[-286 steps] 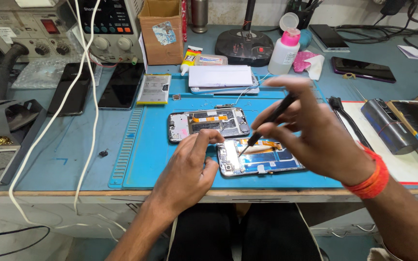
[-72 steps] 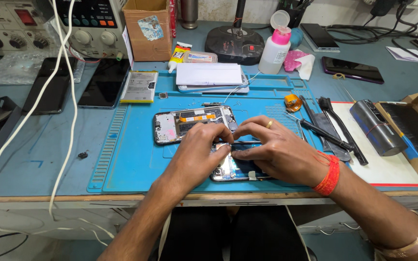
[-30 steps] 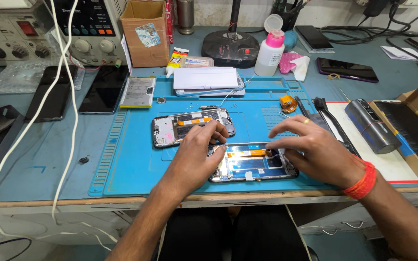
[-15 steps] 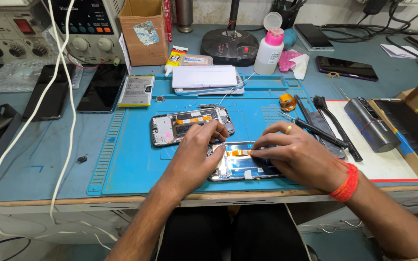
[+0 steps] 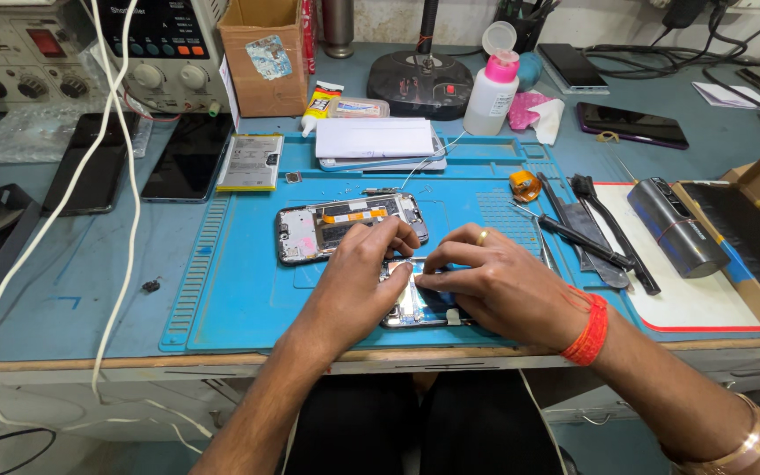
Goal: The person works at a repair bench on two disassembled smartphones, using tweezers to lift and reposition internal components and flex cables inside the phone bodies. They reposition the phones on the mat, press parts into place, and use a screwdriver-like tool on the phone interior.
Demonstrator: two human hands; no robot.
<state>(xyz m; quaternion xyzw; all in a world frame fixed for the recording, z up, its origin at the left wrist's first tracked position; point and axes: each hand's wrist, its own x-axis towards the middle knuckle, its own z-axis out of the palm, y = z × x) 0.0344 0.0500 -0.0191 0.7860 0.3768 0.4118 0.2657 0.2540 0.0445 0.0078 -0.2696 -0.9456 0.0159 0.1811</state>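
your left hand (image 5: 355,280) and right hand (image 5: 494,286) press fingertips together on the opened phone (image 5: 415,303) lying on the blue mat (image 5: 239,290), just below a second phone frame (image 5: 323,230).

Both hands palms-down, left hand (image 5: 351,283) & right hand (image 5: 501,286) fingertips meeting, fingers curled, forearms angled inward.

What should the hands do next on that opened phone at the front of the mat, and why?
Probably press the small part down with the fingertips while keeping the frame steady. Both the left hand and right hand rest on the opened phone, fingertips meeting at one spot on it. The black screwdriver lies aside on the blue mat, so no tool is in play.
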